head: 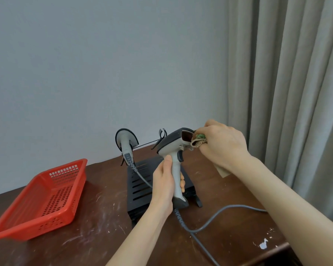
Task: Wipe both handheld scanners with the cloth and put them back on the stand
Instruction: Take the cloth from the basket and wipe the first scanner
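My left hand (164, 184) grips the grey handle of a handheld scanner (174, 148), holding it upright above the black stand (140, 181). My right hand (222, 144) pinches a bunched beige-and-green cloth (198, 141) against the scanner's front window. A second grey scanner (126, 144) hangs head-up in the stand's left holder. The stand's right holder (161, 134) is a bare black clip on a thin rod. Each scanner has a grey cable, and the held one's cable (210, 221) trails across the table.
A red slotted plastic basket (40, 198) stands at the left on the scratched dark wooden table (96, 227). A grey wall is behind, and a grey curtain (288, 83) hangs at the right. The table's right edge lies close to my right forearm.
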